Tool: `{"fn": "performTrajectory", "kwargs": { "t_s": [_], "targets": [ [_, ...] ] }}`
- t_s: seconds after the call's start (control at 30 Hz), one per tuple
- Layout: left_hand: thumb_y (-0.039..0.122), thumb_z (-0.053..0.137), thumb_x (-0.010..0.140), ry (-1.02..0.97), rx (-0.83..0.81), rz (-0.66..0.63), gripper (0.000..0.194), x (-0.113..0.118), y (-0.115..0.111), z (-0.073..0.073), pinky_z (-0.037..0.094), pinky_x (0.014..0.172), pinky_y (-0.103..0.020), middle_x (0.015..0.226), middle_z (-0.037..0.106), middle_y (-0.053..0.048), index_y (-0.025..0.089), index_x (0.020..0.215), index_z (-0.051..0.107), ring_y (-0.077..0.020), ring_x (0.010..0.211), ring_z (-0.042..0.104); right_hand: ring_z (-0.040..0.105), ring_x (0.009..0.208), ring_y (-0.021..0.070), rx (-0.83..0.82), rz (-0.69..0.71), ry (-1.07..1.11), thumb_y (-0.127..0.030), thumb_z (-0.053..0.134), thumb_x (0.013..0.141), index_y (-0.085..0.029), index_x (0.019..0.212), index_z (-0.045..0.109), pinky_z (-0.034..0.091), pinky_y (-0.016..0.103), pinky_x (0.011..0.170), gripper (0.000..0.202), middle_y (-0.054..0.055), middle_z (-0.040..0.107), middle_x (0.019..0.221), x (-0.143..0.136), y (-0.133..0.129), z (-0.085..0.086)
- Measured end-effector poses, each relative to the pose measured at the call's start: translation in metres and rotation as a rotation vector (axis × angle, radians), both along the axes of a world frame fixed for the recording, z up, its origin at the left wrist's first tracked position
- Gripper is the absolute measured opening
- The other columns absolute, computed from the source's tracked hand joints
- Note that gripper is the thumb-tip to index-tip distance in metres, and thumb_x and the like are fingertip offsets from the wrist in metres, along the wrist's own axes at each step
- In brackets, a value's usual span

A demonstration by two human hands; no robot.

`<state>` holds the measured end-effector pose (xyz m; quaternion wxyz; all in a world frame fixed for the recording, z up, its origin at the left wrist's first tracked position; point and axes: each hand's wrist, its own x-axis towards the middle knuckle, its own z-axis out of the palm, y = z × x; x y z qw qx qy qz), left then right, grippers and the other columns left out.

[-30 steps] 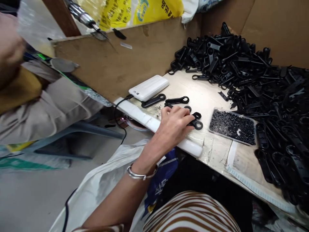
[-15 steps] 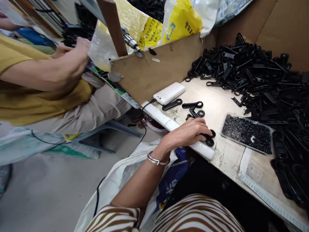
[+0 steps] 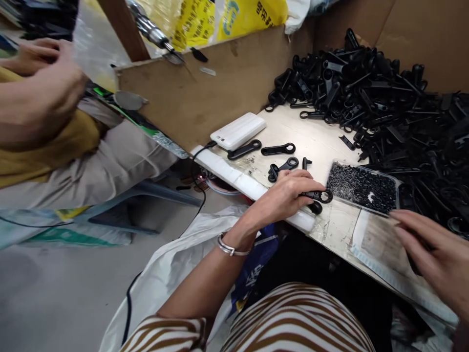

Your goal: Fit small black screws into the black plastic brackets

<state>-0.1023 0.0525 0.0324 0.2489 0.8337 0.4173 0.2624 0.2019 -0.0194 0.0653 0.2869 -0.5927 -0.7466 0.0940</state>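
Observation:
My left hand (image 3: 289, 193) rests at the table's front edge, its fingers closed on a black ring-ended part (image 3: 322, 196). Beneath it lies another black piece (image 3: 315, 208). Just beyond the fingers are a black lever part (image 3: 284, 168) and a small upright black piece (image 3: 306, 164). My right hand (image 3: 428, 244), smeared by motion, is at the right over the table edge, its fingers bent round a dark object that I cannot make out. Between the hands, farther back, a clear tray (image 3: 396, 198) holds tiny black pieces.
A large pile of black parts (image 3: 366, 93) fills the back right. A white power bank (image 3: 238, 131) with a cable lies by the cardboard wall (image 3: 205, 98). Two black levers lie near it. Another person's hands (image 3: 47, 73) are at the left, beside a screwdriver tool (image 3: 152, 32).
My right hand has come into view at the right. The ring-ended part in my left hand now points right. The camera view has shifted, so the table appears farther left.

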Motion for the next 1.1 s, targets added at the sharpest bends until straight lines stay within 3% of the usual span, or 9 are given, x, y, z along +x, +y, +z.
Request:
{"fn": "performTrajectory", "kwargs": {
  "t_s": [0.07, 0.2, 0.3, 0.4, 0.63, 1.1],
  "targets": [
    [0.008, 0.068, 0.083, -0.08, 0.074, 0.048, 0.033, 0.002, -0.005, -0.001, 0.044, 0.097, -0.042, 0.104, 0.07, -0.007, 0.019, 0.114, 0.067, -0.0217, 0.106, 0.06, 0.071, 0.093, 0.026, -0.123, 0.056, 0.108, -0.041, 0.063, 0.086, -0.029, 0.112, 0.072, 0.058, 0.045, 0.089, 0.029, 0.005, 0.073, 0.11, -0.024, 0.003, -0.01],
    [0.007, 0.07, 0.081, -0.186, 0.112, 0.043, 0.043, 0.015, -0.02, -0.001, 0.053, 0.084, -0.031, 0.1, 0.071, -0.006, 0.018, 0.122, 0.061, -0.0173, 0.093, 0.062, 0.07, 0.071, 0.0181, -0.378, 0.006, 0.519, -0.041, 0.066, 0.086, -0.025, 0.121, 0.066, 0.061, 0.031, 0.059, 0.039, 0.006, 0.074, 0.101, -0.057, 0.009, -0.023],
    [0.008, 0.071, 0.08, -0.195, 0.104, 0.007, 0.044, 0.029, -0.028, -0.001, 0.053, 0.08, -0.026, 0.099, 0.071, -0.004, 0.019, 0.122, 0.06, -0.0152, 0.089, 0.064, 0.069, 0.065, 0.0154, -0.477, -0.026, 0.817, -0.04, 0.07, 0.083, -0.023, 0.123, 0.064, 0.059, 0.028, 0.054, 0.044, 0.005, 0.074, 0.093, -0.065, 0.012, -0.026],
    [0.01, 0.071, 0.082, -0.216, 0.097, -0.05, 0.037, 0.044, -0.032, -0.002, 0.053, 0.08, -0.024, 0.098, 0.071, -0.002, 0.019, 0.116, 0.062, -0.0141, 0.088, 0.065, 0.068, 0.061, 0.0145, -0.536, -0.071, 0.959, -0.039, 0.075, 0.079, -0.021, 0.115, 0.068, 0.059, 0.027, 0.054, 0.041, 0.003, 0.073, 0.084, -0.063, 0.011, -0.028],
    [0.009, 0.068, 0.083, -0.247, 0.083, -0.127, 0.033, 0.064, -0.034, -0.01, 0.054, 0.084, -0.027, 0.103, 0.072, -0.004, 0.018, 0.114, 0.062, -0.0154, 0.094, 0.066, 0.066, 0.055, 0.0129, -0.575, -0.206, 1.078, -0.037, 0.083, 0.07, -0.016, 0.1, 0.073, 0.059, 0.025, 0.05, 0.038, 0.003, 0.071, 0.076, -0.049, 0.001, -0.035],
    [0.011, 0.066, 0.086, -0.24, 0.056, -0.132, 0.026, 0.076, -0.037, -0.015, 0.054, 0.086, -0.028, 0.1, 0.074, -0.004, 0.016, 0.111, 0.064, -0.0161, 0.094, 0.068, 0.069, 0.057, 0.014, -0.619, -0.27, 1.167, -0.035, 0.085, 0.068, -0.016, 0.106, 0.07, 0.06, 0.025, 0.054, 0.045, 0.004, 0.074, 0.077, -0.043, -0.006, -0.042]
  ]
}}
